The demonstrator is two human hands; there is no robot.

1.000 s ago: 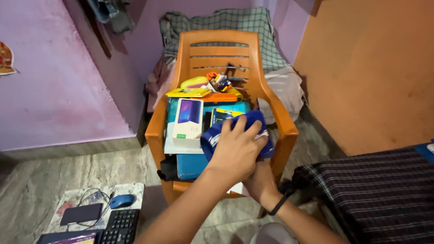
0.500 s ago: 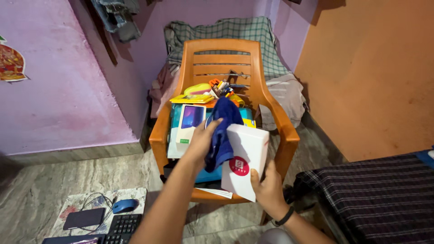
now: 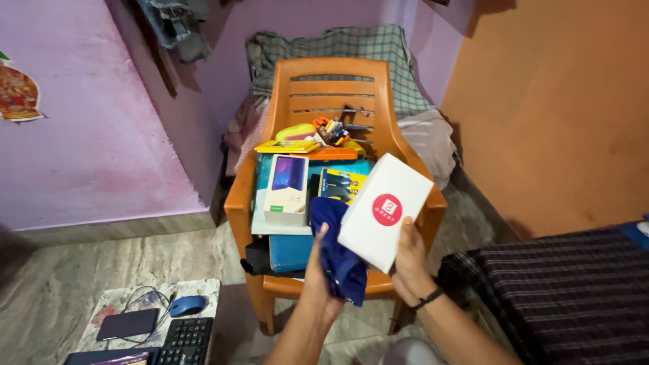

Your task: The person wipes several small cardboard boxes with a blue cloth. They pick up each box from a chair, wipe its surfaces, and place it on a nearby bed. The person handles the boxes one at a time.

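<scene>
My right hand (image 3: pixel 410 265) holds a white flat box (image 3: pixel 384 211) with a red round mark, tilted up in front of the orange plastic chair (image 3: pixel 334 81). My left hand (image 3: pixel 318 280) grips a dark blue cloth (image 3: pixel 340 257) that hangs against the box's left edge. The chair seat is piled with boxes: a white phone box with a purple picture (image 3: pixel 286 188), a teal box (image 3: pixel 291 250), a yellow and dark packet (image 3: pixel 342 184), and small tools and a yellow case at the back (image 3: pixel 318 132).
A checked cloth (image 3: pixel 351 44) drapes behind the chair. A dark striped bed (image 3: pixel 568 290) stands at the right. At lower left lie a blue mouse (image 3: pixel 186 305), a black keyboard (image 3: pixel 186 340) and a dark phone (image 3: pixel 125 324). The orange wall (image 3: pixel 561 101) is at the right.
The white box has come out from under the cloth and been lifted and tilted. My left hand with the blue cloth dropped from the box's top to its lower left side.
</scene>
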